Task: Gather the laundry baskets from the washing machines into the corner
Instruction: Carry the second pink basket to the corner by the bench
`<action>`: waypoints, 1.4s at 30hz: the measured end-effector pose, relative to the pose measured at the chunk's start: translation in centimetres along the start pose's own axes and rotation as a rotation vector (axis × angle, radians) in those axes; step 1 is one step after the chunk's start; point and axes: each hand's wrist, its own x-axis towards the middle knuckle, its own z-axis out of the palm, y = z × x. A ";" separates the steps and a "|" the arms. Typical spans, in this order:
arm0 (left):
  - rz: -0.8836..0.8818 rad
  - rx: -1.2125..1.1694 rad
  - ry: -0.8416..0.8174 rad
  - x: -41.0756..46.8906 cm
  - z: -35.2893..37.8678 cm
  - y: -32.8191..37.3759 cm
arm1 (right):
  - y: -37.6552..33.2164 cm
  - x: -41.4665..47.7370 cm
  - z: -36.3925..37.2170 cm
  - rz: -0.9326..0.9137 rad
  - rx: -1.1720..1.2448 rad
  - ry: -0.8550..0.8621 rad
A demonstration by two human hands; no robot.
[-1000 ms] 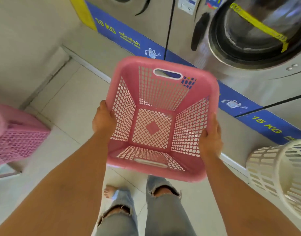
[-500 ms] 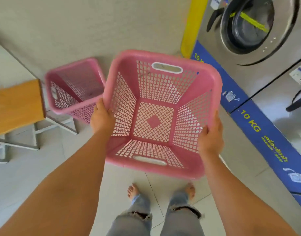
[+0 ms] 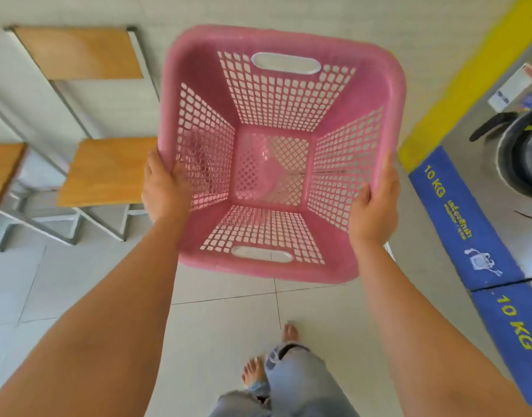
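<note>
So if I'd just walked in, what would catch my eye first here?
The big pink laundry basket fills the middle, empty, held at its side rims by the left hand and right hand. At left stand wooden-topped chairs; at right, a washing machine above a blue "10 KG" strip.

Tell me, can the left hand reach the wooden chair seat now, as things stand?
Probably not right away. The left hand is gripping the left rim of the pink basket, as the right hand grips the other side. The wooden chair seat lies close beside it, unobstructed, but the hand would need to let go first.
</note>
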 end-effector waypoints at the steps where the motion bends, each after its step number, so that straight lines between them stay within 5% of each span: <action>1: -0.018 -0.010 0.034 1.1 -0.3 -0.3 | -1.1 0.7 1.2 -0.031 0.023 -0.001; 10: -0.115 0.027 0.149 13.0 2.5 -3.4 | -6.3 7.6 15.6 -0.108 0.137 -0.098; 27: -0.343 0.275 -0.218 30.7 25.0 -10.3 | -1.1 20.9 42.8 -0.001 -0.105 -0.492; 42: -0.503 0.360 -0.449 33.2 35.8 -20.6 | 6.3 19.2 55.2 0.063 -0.277 -0.753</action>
